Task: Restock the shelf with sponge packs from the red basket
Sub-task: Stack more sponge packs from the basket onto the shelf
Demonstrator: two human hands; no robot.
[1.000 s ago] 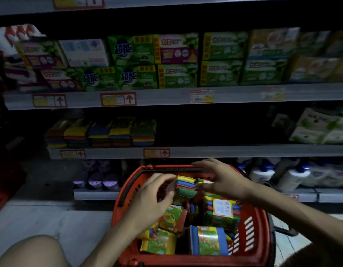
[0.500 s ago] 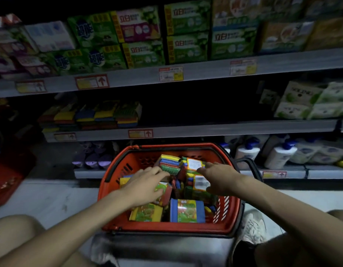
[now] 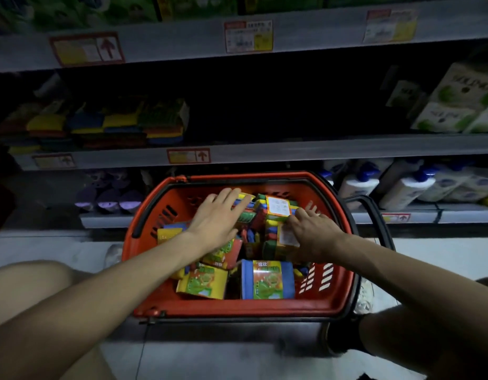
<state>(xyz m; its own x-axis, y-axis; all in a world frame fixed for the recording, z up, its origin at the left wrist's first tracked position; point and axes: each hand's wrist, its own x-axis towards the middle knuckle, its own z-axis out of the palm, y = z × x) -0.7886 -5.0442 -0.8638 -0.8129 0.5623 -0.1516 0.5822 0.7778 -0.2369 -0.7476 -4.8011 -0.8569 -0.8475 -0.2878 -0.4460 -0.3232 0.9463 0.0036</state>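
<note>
The red basket (image 3: 237, 308) sits on the floor in front of me, filled with several colourful sponge packs (image 3: 267, 279). My left hand (image 3: 219, 219) lies flat with spread fingers on the packs at the basket's back middle. My right hand (image 3: 310, 235) rests on a pack with a white label (image 3: 277, 207) at the right side, fingers curled against it; a firm grip is not visible. Sponge packs (image 3: 122, 127) stand in a row on the left of the middle shelf (image 3: 319, 150), whose dark middle stretch holds nothing I can see.
White boxes (image 3: 456, 105) stand at the right of the middle shelf. White bottles with blue caps (image 3: 401, 185) and purple items (image 3: 108, 198) fill the bottom shelf. The basket's black handle (image 3: 374, 215) sticks out to the right. My knees flank the basket.
My view has tilted down and closer to the basket. My left hand has slid forward over the packs toward the basket's back; my right hand stays on the right-side packs.
</note>
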